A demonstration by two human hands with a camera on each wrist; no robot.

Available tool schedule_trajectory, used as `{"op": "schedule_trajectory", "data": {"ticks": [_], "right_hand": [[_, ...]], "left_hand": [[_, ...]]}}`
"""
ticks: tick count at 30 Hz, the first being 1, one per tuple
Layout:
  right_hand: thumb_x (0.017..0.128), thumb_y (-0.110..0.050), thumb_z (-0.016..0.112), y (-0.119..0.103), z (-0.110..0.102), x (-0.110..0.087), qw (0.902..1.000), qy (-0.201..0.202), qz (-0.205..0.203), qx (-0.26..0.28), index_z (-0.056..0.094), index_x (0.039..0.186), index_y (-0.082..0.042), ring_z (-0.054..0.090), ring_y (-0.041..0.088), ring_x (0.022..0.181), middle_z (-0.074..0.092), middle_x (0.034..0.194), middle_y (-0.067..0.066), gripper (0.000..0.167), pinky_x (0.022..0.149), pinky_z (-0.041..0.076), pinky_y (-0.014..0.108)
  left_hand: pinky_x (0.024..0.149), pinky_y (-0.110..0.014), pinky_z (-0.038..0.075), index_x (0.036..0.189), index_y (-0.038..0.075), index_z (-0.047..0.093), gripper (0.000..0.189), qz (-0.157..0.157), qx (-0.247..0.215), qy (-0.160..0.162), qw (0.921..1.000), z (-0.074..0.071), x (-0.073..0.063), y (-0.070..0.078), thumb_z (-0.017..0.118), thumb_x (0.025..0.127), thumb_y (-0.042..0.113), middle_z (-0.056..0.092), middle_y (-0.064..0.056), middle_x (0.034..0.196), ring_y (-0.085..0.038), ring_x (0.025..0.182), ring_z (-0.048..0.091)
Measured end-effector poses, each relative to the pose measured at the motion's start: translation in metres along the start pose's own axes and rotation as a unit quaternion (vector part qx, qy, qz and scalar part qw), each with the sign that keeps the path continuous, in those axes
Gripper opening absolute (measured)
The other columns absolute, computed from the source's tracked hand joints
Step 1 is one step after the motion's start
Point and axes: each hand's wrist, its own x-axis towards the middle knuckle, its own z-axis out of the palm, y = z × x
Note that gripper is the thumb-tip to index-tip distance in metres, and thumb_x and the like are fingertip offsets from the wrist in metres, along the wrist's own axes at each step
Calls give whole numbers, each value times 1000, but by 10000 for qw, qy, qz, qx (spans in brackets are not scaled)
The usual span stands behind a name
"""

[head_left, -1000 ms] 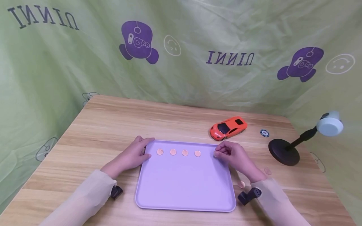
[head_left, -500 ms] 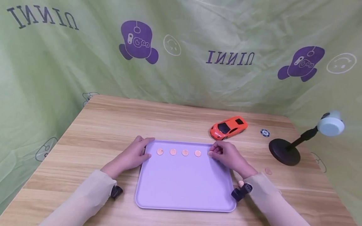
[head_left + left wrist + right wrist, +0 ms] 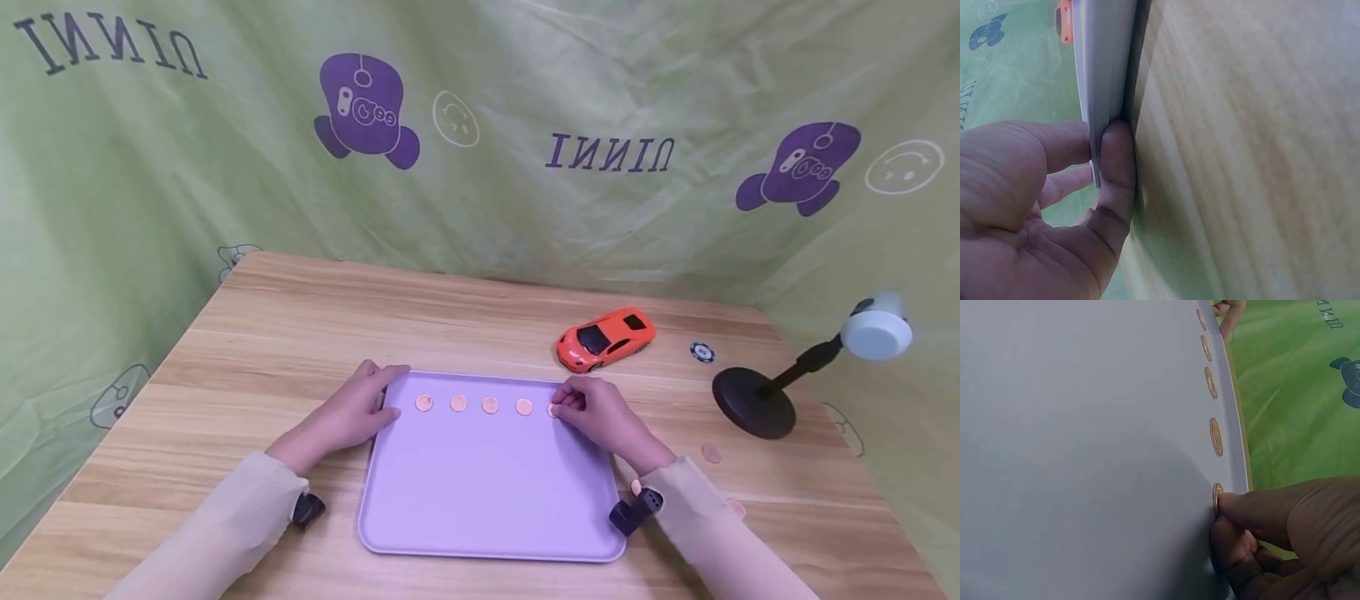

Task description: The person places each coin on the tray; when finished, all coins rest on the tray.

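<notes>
A lilac tray (image 3: 491,487) lies on the wooden table, with several copper-coloured coins (image 3: 490,405) in a row along its far side. My left hand (image 3: 351,410) grips the tray's far left corner; in the left wrist view its thumb and a finger (image 3: 1117,156) pinch the rim from both sides. At the right end of the row, my right hand (image 3: 600,417) holds one more coin (image 3: 1217,494) between thumb and fingertips. That coin is against the tray surface, partly covered by the thumb.
Beyond the tray stands an orange toy car (image 3: 606,340). A blue-and-white poker chip (image 3: 702,352) and a small lamp (image 3: 756,403) are to the right. Loose coins (image 3: 711,453) lie near my right forearm, one partly hidden by the wrist camera (image 3: 636,510). A green curtain hangs behind.
My right hand has moved left with the coin, from the tray's far right corner to the end of the row, lowering it onto the tray. The left hand has stayed still.
</notes>
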Motion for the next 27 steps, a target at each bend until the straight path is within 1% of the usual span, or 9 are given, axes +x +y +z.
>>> {"op": "schedule_trajectory", "data": {"ticks": [5, 9, 14, 16, 19, 24, 27], "right_hand": [[89, -1, 78, 0, -1, 0, 10000, -34, -67, -12, 74, 94, 0, 63, 12, 77, 72, 86, 8, 7, 68, 52, 19], [91, -1, 76, 2, -4, -1, 10000, -22, -88, -16, 74, 98, 2, 63, 12, 77, 73, 87, 9, 7, 68, 53, 19], [97, -4, 70, 5, -13, -8, 9999, -26, 42, 150, 73, 104, 2, 62, 13, 75, 72, 87, 9, 10, 65, 53, 20], [99, -6, 68, 6, -18, -13, 9997, -34, 77, 210, 73, 106, 1, 62, 14, 75, 71, 87, 9, 11, 65, 54, 22], [100, -8, 67, 10, -26, -23, 9996, 72, 121, 246, 73, 108, -1, 62, 16, 77, 72, 90, 9, 12, 65, 55, 22], [100, -7, 68, 20, -39, -45, 9992, 361, -6, 163, 72, 107, -2, 61, 8, 76, 72, 90, 9, 10, 66, 54, 21], [97, -7, 71, 26, -47, -61, 9991, 422, 8, -15, 73, 105, -3, 59, 4, 77, 72, 92, 7, 9, 68, 54, 21]], "left_hand": [[66, -23, 46, 154, -3, 46, 62, -18, 15, -4, 10000, 0, 0, 0, 68, 96, 2, 47, -17, 105, -15, 75, 49], [67, -23, 46, 153, -3, 46, 62, -6, 33, 5, 10000, 1, 0, 0, 68, 96, 2, 47, -17, 106, -15, 75, 48], [67, -23, 46, 153, -4, 46, 62, -6, 15, 17, 10000, 1, 0, 1, 68, 95, 2, 47, -17, 106, -15, 76, 49], [67, -23, 46, 153, -4, 46, 62, 5, 14, 19, 10000, 1, 0, 1, 68, 95, 2, 47, -17, 105, -15, 76, 49], [67, -23, 46, 153, -4, 46, 62, 17, 14, 17, 10000, 1, 0, 1, 68, 95, 2, 47, -18, 106, -15, 76, 50], [67, -23, 46, 153, -4, 46, 62, -28, 32, 2, 10000, 0, 0, 0, 67, 96, 2, 47, -18, 107, -15, 76, 49], [68, -23, 46, 153, -4, 46, 62, -7, 37, -14, 10000, 0, 0, 1, 68, 96, 2, 47, -18, 107, -15, 76, 49]]}}
